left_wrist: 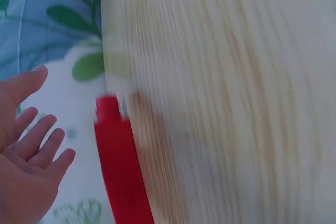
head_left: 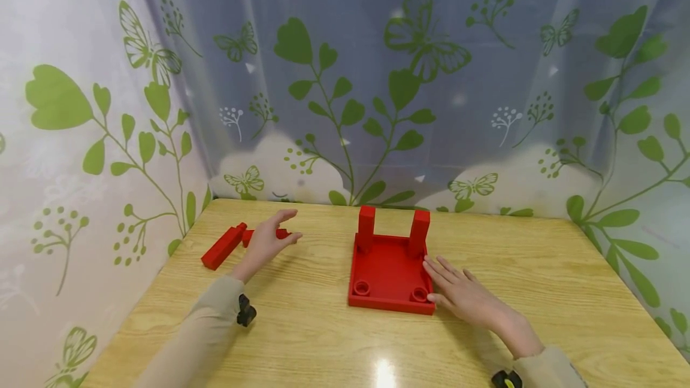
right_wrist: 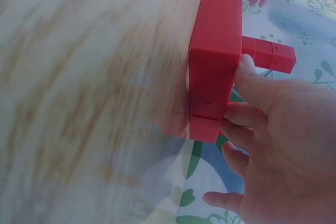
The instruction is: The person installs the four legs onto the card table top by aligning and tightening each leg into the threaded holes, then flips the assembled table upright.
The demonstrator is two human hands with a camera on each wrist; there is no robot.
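Note:
A square red tray-like base [head_left: 390, 268] lies on the table, with two upright red posts [head_left: 366, 226] at its far corners and round sockets [head_left: 362, 288] at its near ones. Straight fingers of my right hand [head_left: 466, 298] rest along the base's right side; the right wrist view shows the thumb at its edge. To the left, my left hand [head_left: 264, 247] hovers, thumb and fingers spread apart with nothing between them. A loose red post [head_left: 223, 247] lies just left of it. Another red post [head_left: 282, 233] is partly hidden behind that hand. The left wrist view shows a red post [left_wrist: 123, 166] with a round peg.
The wooden table [head_left: 302, 340] runs back to a patterned curtain [head_left: 345, 88], which also hangs along both sides. Dark wrist devices [head_left: 246, 310] sit at both sleeves.

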